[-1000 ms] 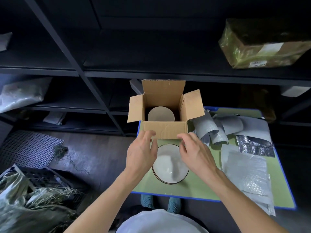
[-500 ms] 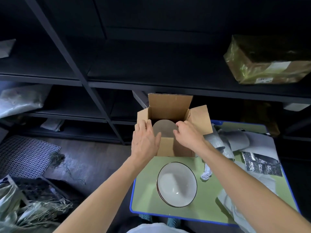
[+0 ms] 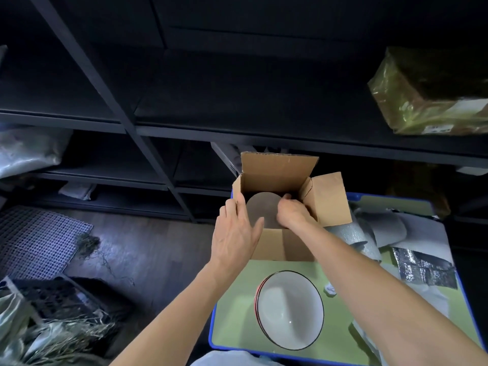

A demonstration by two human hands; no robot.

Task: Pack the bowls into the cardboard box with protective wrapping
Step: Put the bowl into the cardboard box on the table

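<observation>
"Where is the box (image 3: 284,245)?"

"On the far part of the table (image 3: 232,326), open at the top. Its far flap stands up and its right flap leans outward."

"And the hands?"

"Both are at the box. The left hand (image 3: 236,233) lies against the left wall with its fingers straight and together and its thumb spread over the near-left corner. It presses there and grasps nothing."

"The right one?"

"The right hand (image 3: 293,213) reaches over the near wall and down inside. Its fingers curl at the right edge of a pale disc (image 3: 260,207) inside the box. The fingertips are hidden, so I cannot tell whether it grips the disc or only touches it."

"Is that disc a bowl?"

"I can't tell in this light."

"So where are the bowls (image 3: 290,311)?"

"They sit nested on the table, nearer than the box and apart from it, between the two forearms. The inside is white, the rim is dark, and red shows along the left side."

"Any wrapping?"

"Grey wrap (image 3: 383,228) lies in curled sheets just right of the box, with silver foil (image 3: 425,269) further right."

"What's beyond?"

"Dark shelves (image 3: 184,128), with a film-wrapped parcel (image 3: 427,93) at the far right. There's mesh (image 3: 34,239) on the floor to the left."
</observation>
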